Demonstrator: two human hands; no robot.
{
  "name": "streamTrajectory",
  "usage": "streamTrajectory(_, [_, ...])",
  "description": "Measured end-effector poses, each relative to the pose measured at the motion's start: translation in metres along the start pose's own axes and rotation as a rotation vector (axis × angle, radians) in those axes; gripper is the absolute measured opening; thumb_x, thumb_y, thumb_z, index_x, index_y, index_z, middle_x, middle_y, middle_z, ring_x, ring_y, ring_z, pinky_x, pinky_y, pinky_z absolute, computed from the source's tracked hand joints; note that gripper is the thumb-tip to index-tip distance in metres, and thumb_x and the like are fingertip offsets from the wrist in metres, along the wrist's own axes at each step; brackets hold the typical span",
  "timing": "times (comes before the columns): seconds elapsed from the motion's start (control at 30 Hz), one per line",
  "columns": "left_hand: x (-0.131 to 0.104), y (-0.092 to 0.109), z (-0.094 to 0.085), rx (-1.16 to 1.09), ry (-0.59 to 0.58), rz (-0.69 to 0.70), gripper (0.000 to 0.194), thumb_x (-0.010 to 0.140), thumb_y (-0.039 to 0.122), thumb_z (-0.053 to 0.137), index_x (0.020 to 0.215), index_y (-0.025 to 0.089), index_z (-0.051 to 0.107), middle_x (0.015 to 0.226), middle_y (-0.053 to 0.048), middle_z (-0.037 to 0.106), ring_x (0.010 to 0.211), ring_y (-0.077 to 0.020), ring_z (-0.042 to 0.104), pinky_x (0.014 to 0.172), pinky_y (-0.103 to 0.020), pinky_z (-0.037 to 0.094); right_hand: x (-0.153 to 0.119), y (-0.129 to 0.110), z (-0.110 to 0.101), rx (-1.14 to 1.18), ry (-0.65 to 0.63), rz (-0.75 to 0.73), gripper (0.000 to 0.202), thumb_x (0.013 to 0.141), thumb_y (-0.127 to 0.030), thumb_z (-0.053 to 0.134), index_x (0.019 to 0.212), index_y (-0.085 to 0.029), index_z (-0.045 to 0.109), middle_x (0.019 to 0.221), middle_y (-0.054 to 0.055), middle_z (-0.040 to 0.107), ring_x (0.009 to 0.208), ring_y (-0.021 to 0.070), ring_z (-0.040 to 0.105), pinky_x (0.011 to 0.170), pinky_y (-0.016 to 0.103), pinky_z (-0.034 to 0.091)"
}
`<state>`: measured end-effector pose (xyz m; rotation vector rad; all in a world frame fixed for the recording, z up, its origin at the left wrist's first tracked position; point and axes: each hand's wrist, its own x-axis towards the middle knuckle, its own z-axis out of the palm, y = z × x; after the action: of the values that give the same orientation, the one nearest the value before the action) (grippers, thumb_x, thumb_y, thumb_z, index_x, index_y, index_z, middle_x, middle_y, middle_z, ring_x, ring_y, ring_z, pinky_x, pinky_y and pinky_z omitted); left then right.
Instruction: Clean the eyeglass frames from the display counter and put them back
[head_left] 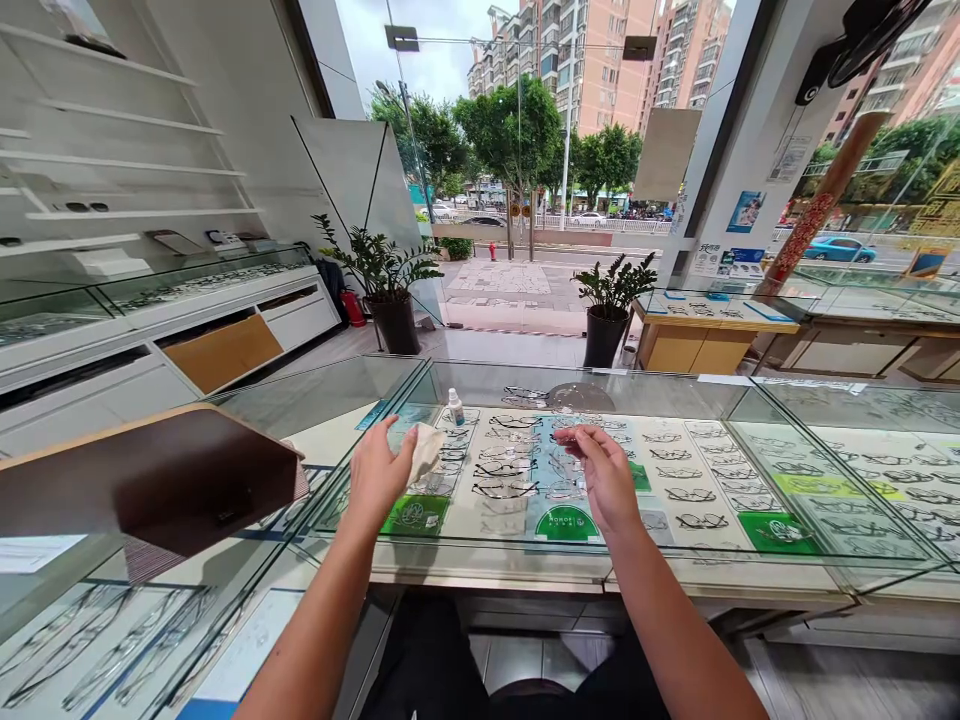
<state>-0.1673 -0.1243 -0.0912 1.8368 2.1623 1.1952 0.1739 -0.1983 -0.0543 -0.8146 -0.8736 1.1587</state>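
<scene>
We see the left hand (377, 470) gripping a cloth (424, 452) above the glass counter (675, 400). The right hand (604, 478) pinches a clear pair of glasses (568, 436); a small bottle (455, 407) stands just beyond the cloth.

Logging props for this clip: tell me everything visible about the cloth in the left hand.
The cloth is small, off-white and soft-looking, crumpled into a loose wad, not spread flat. The left hand grips it between thumb and fingers, so part of it is hidden behind the hand. It sits just above the glass counter, near a small white bottle standing on the glass. Whether it touches the glass cannot be told. No print or hem is visible.
</scene>
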Motion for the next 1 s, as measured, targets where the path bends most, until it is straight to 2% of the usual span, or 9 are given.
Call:
streamTrajectory(0.07, [-0.006,0.024,-0.002,-0.036,0.029,0.114,0.058,0.099,0.053,0.050,0.142,0.014,0.060,0.147,-0.020,0.064,0.139,-0.0405,0.056,0.118,-0.056,0.040,0.004,-0.004,-0.003,-0.034,-0.041,0.015,0.025,0.088,-0.047,0.079,0.091,-0.023,0.080,0.100,0.007,0.084,0.101,0.0250,0.072,0.100,0.042,0.050])
streamTrajectory(0.17, [-0.018,0.067,-0.007,-0.197,0.000,0.353,0.053,0.099,0.051,0.059,0.141,0.018,0.061,0.144,-0.016,0.066,0.137,-0.0347,0.059,0.119,-0.049,0.043,0.010,-0.012,-0.005,-0.101,-0.142,0.069,0.026,0.087,-0.047,0.080,0.084,-0.021,0.079,0.089,0.007,0.083,0.090,0.0237,0.072,0.093,0.041,0.052])
streamTrajectory(0.3, [-0.029,0.120,-0.013,-0.283,-0.230,0.726,0.068,0.095,0.051,0.072,0.154,0.024,0.052,0.153,-0.014,0.062,0.143,-0.0330,0.055,0.122,-0.049,0.041,0.017,-0.024,-0.007,-0.164,-0.328,0.165,0.025,0.085,-0.044,0.080,0.077,-0.020,0.077,0.078,0.005,0.080,0.079,0.0215,0.071,0.084,0.038,0.051])
streamTrajectory(0.37, [-0.032,0.138,-0.013,-0.274,-0.285,0.810,0.078,0.088,0.055,0.080,0.155,0.025,0.053,0.151,-0.015,0.064,0.141,-0.0354,0.056,0.120,-0.051,0.042,0.021,-0.031,-0.009,-0.198,-0.394,0.181,0.024,0.086,-0.041,0.078,0.076,-0.020,0.076,0.076,0.004,0.079,0.076,0.0202,0.070,0.080,0.036,0.050])
streamTrajectory(0.43, [-0.033,0.152,-0.011,-0.282,-0.272,0.823,0.078,0.084,0.057,0.083,0.151,0.025,0.058,0.142,-0.015,0.069,0.133,-0.0361,0.061,0.114,-0.051,0.046,0.025,-0.038,-0.011,-0.231,-0.424,0.179,0.023,0.087,-0.039,0.076,0.075,-0.020,0.075,0.075,0.004,0.079,0.074,0.0192,0.070,0.078,0.035,0.049])
streamTrajectory(0.57, [-0.029,0.167,-0.009,-0.350,-0.209,0.782,0.059,0.084,0.055,0.084,0.133,0.024,0.070,0.125,-0.013,0.077,0.117,-0.0336,0.070,0.105,-0.047,0.052,0.035,-0.050,-0.015,-0.243,-0.449,0.176,0.023,0.087,-0.040,0.077,0.077,-0.020,0.075,0.075,0.004,0.079,0.073,0.0193,0.069,0.077,0.035,0.049])
streamTrajectory(0.77, [-0.010,0.182,-0.006,-0.395,-0.181,0.799,0.053,0.083,0.055,0.086,0.122,0.022,0.073,0.115,-0.012,0.079,0.108,-0.0305,0.074,0.097,-0.042,0.055,0.059,-0.070,-0.010,-0.290,-0.482,0.156,0.026,0.087,-0.043,0.077,0.075,-0.019,0.074,0.073,0.005,0.079,0.070,0.0192,0.068,0.075,0.036,0.049])
streamTrajectory(0.87, [0.007,0.190,-0.005,-0.405,-0.099,0.827,0.050,0.086,0.054,0.084,0.122,0.021,0.072,0.109,-0.010,0.079,0.101,-0.0266,0.074,0.090,-0.039,0.057,0.075,-0.091,-0.007,-0.411,-0.467,0.011,0.030,0.092,-0.049,0.072,0.084,-0.021,0.078,0.088,0.006,0.082,0.085,0.0224,0.071,0.084,0.039,0.052])
streamTrajectory(1.0, [0.031,0.198,-0.011,-0.418,0.100,0.792,0.048,0.086,0.049,0.085,0.122,0.022,0.070,0.111,-0.008,0.078,0.099,-0.0235,0.073,0.089,-0.038,0.057,0.086,-0.121,-0.008,-0.560,-0.220,-0.329,0.036,0.100,-0.056,0.062,0.117,-0.028,0.077,0.129,0.006,0.077,0.119,0.0274,0.067,0.102,0.045,0.051])
